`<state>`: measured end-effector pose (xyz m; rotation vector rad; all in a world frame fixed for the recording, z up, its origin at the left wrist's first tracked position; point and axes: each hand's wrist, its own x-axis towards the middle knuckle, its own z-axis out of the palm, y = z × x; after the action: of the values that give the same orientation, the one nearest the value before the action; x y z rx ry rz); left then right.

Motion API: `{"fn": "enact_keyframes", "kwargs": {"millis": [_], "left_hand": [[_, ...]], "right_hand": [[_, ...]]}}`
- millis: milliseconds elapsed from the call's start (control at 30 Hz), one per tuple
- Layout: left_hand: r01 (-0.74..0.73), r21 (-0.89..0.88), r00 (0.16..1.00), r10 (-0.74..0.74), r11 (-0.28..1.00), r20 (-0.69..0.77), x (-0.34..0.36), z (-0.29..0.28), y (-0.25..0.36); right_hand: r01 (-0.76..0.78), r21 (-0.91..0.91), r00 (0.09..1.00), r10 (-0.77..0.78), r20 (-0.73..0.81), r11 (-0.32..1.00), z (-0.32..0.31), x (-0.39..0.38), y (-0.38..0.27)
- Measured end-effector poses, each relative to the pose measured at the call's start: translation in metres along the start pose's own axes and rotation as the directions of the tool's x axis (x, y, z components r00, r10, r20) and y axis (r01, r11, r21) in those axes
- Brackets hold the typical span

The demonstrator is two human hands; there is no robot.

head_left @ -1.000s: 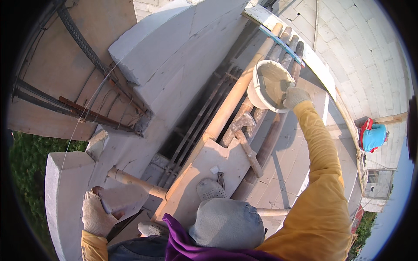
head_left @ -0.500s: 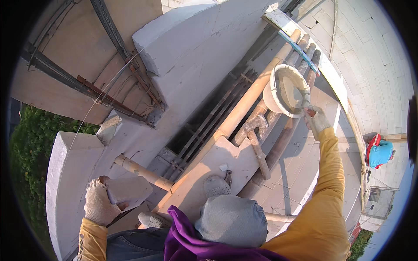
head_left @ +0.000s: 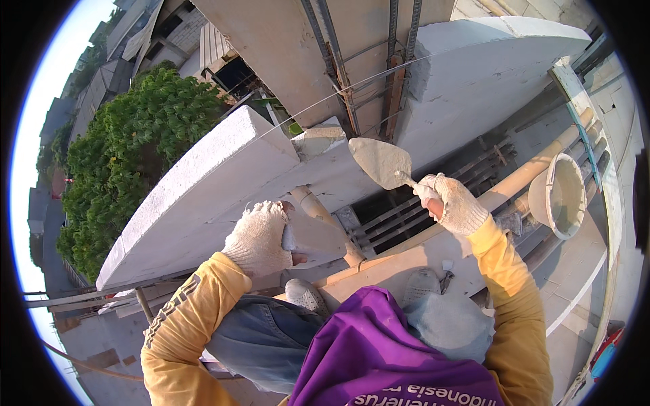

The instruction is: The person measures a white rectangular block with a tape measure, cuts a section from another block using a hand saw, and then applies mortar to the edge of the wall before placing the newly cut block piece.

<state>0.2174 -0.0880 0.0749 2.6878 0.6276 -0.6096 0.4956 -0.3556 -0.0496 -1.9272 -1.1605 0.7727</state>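
My left hand (head_left: 259, 237), in a knitted fingerless-style glove, grips a pale piece of lightweight block (head_left: 315, 237) by its near end. My right hand (head_left: 456, 204), gloved alike, is closed round the handle of a trowel (head_left: 380, 162). Grey mortar covers the trowel's blade, which points left in front of the white block wall (head_left: 196, 193). Between the wall's left part and the column sits a rough lower stretch with mortar on it (head_left: 318, 139). To the right, a pale bucket (head_left: 542, 196) of mortar stands tilted on the bamboo poles.
Bamboo poles (head_left: 542, 161) and a board (head_left: 433, 254) under my feet form the scaffold. A thin string (head_left: 305, 116) crosses above the wall. Steel bars (head_left: 332, 61) rise along the column. Trees (head_left: 149, 128) and roofs lie far below, beyond the wall.
My right hand has left the bucket and come left with the mortar-loaded trowel. The view has swung left toward the wall. My left hand still holds the block piece.
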Motion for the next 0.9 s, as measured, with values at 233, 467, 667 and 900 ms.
{"fn": "enact_keyframes", "kwargs": {"millis": [233, 467, 667, 900], "left_hand": [[0.065, 0.004, 0.997, -0.065, 0.998, 0.029, -0.01, 0.003, -0.011], [0.125, -0.033, 0.986, -0.121, 0.992, 0.116, -0.012, -0.005, -0.012], [0.112, -0.073, 0.983, -0.099, 0.991, 0.154, -0.002, -0.002, -0.012], [0.072, -0.076, 0.997, -0.069, 0.995, 0.031, -0.008, -0.003, -0.019]], "right_hand": [[0.088, -0.729, 0.98, -0.189, -0.058, 0.679, 0.077, 0.087, -0.045], [0.075, -0.84, 0.995, -0.097, 0.028, 0.537, 0.1, 0.084, -0.032], [-0.074, -0.871, 0.993, -0.046, -0.11, 0.485, 0.114, 0.085, -0.013], [0.009, -0.678, 0.993, -0.087, -0.081, 0.735, 0.117, 0.035, 0.0]]}}
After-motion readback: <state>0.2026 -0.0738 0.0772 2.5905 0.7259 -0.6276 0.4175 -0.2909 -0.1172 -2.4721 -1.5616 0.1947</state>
